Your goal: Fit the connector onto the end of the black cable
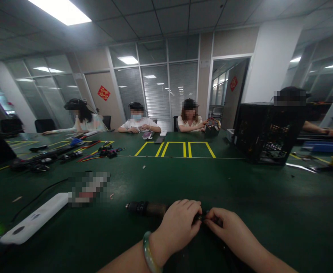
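My left hand (180, 220), a bangle on its wrist, is closed with thumb and fingers pinched around a small dark part (200, 218). Opposite it, my right hand (226, 223) is closed too, thumb and fingertips pinching the same part from the right. The part's kind is mostly hidden by my fingers. Just behind my left hand, a dark cylindrical tool (149, 208), resembling an electric screwdriver, lies on the green table (161, 182). The left hand covers its right end. Some dark material lies below and between my wrists, too dim to make out.
A long white object (38, 218) with dark ovals lies at left, near a black cable (38, 193). Bundled wires (106, 151) and dark parts sit farther back. A black computer case (266, 132) stands at right. Several people sit across the table; one handles a wired box (212, 127).
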The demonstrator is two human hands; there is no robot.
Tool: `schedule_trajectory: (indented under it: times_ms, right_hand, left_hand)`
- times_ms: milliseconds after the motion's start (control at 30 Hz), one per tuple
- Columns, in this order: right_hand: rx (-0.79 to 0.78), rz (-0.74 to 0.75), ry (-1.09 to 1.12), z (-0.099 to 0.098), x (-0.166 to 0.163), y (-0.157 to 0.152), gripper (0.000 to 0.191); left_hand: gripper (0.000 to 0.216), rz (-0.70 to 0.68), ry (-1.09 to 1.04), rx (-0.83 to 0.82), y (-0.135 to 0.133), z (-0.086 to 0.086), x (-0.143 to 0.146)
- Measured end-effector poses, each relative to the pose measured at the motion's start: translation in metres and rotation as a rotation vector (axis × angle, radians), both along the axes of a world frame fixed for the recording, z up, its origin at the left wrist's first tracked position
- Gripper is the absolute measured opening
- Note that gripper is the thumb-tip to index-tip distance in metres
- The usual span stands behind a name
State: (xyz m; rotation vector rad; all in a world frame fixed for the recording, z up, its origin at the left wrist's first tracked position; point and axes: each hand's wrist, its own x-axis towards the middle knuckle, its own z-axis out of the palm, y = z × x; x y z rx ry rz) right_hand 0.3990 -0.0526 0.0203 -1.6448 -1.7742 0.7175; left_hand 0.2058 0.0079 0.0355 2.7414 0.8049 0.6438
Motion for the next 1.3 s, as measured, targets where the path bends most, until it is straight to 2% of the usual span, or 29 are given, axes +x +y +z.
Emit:
schedule_trajectory:
  times_ms: [300,600,767,1100,1300]
  right_hand:
    - [0.013,-0.014,-0.013,-0.0008,-0.0002,-0.0003,0.012]
    - [0.024,-0.007,-0.017,-0.0032,-0.0002,0.0013,0.013]
    - [0.022,-0.005,-0.009,-0.0026,-0.0005,0.0002,0.013]
    - [0.003,-0.007,-0.020,0.0006,-0.0002,0.0003,0.014]
    - [0.005,-0.019,-0.048,-0.0077,0.0015,0.0033,0.014]
  left_hand:
    - [0.011,-0.030,0.028,0.042,0.0004,-0.0001,0.0009]
    - [0.015,-0.004,-0.017,-0.011,0.0008,-0.0012,0.0001]
    - [0.009,-0.028,0.011,0.017,0.0004,0.0013,0.0001]
    - [0.012,-0.016,0.010,0.011,0.0004,0.0010,-0.0005]
    - [0.009,-0.015,0.028,0.025,0.0013,-0.0010,0.0007]
